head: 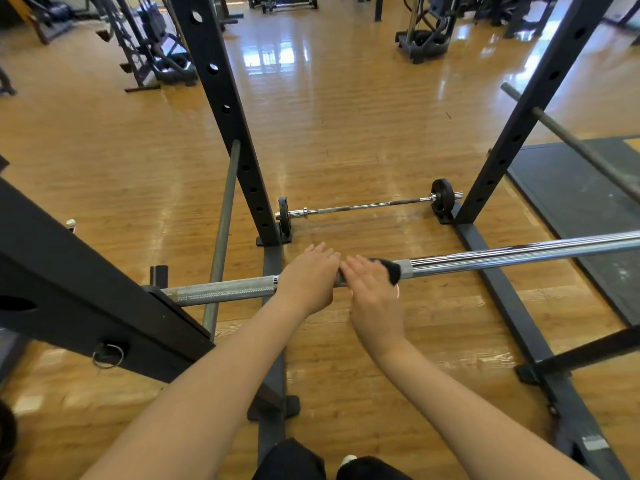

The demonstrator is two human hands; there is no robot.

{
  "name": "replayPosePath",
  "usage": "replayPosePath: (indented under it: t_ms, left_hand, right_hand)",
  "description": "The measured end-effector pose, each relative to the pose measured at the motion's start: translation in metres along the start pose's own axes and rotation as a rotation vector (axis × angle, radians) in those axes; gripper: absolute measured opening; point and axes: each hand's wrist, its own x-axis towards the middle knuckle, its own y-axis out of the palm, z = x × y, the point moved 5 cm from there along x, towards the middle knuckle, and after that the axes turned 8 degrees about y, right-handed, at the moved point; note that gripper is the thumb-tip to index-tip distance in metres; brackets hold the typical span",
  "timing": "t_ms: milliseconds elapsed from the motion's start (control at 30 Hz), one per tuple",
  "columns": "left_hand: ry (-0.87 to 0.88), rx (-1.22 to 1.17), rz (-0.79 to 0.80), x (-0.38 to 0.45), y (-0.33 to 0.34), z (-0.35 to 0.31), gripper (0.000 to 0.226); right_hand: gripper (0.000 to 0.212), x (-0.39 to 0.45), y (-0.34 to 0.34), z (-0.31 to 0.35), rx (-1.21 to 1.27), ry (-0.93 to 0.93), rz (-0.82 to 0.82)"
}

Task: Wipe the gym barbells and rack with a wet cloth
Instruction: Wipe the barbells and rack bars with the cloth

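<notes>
I see both hands on the long barbell (485, 256) that runs across the rack (221, 109), from the left support out past the right edge of the view, so its right end is cut off. My left hand (308, 282) lies over the bar just right of the knurled grey section; its fingers (323, 252) reach over the far side, held close together, and I cannot tell whether they curl under the bar. My right hand (372, 289) sits just beside it, touching or nearly so, its fingers (360, 266) pressed together and laid flat over a dark cloth (389, 268). Only a small wedge of that cloth shows, against the bar where the chrome begins; the rest is hidden under the palm, and I cannot make out whether it is wet.

Beyond, a short barbell (367, 204) with small black plates lies on the wooden floor (346, 116) between the two far uprights. A grey safety bar (223, 223) slants down at the left upright, its lower end hidden behind the near beam. Another bar (571, 140) passes the right upright and runs out of view. Machines at the back are too blurred to identify.
</notes>
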Motion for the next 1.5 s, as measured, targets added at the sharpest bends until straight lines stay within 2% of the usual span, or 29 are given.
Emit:
replayPosePath:
  t_ms: [100,167,267,367,467,567,633,700,800,867,1033,1100,1167,1233,1367,1433,1500]
  left_hand:
    - [0.014,0.050,-0.052,-0.004,-0.002,-0.003,0.054]
    - [-0.005,0.126,-0.041,-0.011,-0.002,-0.003,0.060]
    - [-0.070,0.181,-0.078,-0.021,0.001,0.002,0.072]
    - [-0.053,0.193,-0.156,-0.021,0.002,0.002,0.061]
    - [-0.032,0.197,-0.101,-0.018,-0.005,-0.002,0.047]
    - [-0.023,0.179,0.017,-0.016,-0.001,0.001,0.048]
    - [-0.022,0.144,0.013,-0.013,-0.001,0.004,0.050]
    - [-0.017,0.103,0.018,-0.012,-0.001,0.004,0.050]
    - [-0.027,0.088,0.049,-0.011,-0.001,0.006,0.054]
    - [-0.033,0.096,0.063,-0.011,0.001,0.007,0.057]
    - [-0.034,0.092,0.035,-0.012,0.001,0.006,0.059]
    - [-0.034,0.091,0.039,-0.013,0.001,0.005,0.060]
    - [-0.034,0.103,0.049,-0.013,0.001,0.004,0.061]
    - [-0.040,0.108,0.036,-0.013,0.000,0.004,0.061]
    - [-0.044,0.090,0.001,-0.016,-0.002,0.003,0.060]
    - [-0.037,0.093,-0.026,-0.016,-0.003,0.002,0.059]
    - [-0.031,0.097,-0.047,-0.016,-0.002,0.003,0.057]
  right_hand:
    - [0.035,0.001,0.000,0.002,-0.038,-0.138,0.083]
    - [0.039,0.001,-0.008,-0.017,-0.042,-0.142,0.113]
    - [0.034,0.002,-0.028,-0.042,-0.040,-0.056,0.030]
    - [0.034,0.002,-0.028,-0.043,-0.056,-0.019,-0.038]
    - [0.033,-0.001,-0.007,-0.018,-0.069,-0.047,0.001]
    - [0.036,0.002,0.002,0.008,-0.074,-0.152,0.036]
    - [0.040,0.004,-0.001,0.000,-0.080,-0.184,0.068]
    - [0.050,0.001,-0.006,-0.023,-0.056,-0.170,0.122]
    - [0.037,-0.004,-0.020,-0.047,-0.028,-0.084,0.066]
    - [0.033,-0.003,-0.017,-0.039,-0.016,-0.036,0.001]
    - [0.034,0.002,0.004,0.012,0.033,-0.119,0.026]
    - [0.034,0.004,-0.003,0.005,-0.005,-0.192,0.068]
    - [0.036,0.005,-0.015,-0.019,-0.008,-0.169,0.073]
    - [0.028,0.005,-0.031,-0.042,-0.010,-0.108,-0.011]
    - [0.029,0.003,-0.036,-0.047,0.025,-0.049,-0.139]
    - [0.025,0.001,-0.020,-0.031,0.036,-0.061,-0.106]
    - [0.035,-0.001,-0.003,-0.014,0.046,-0.125,-0.020]
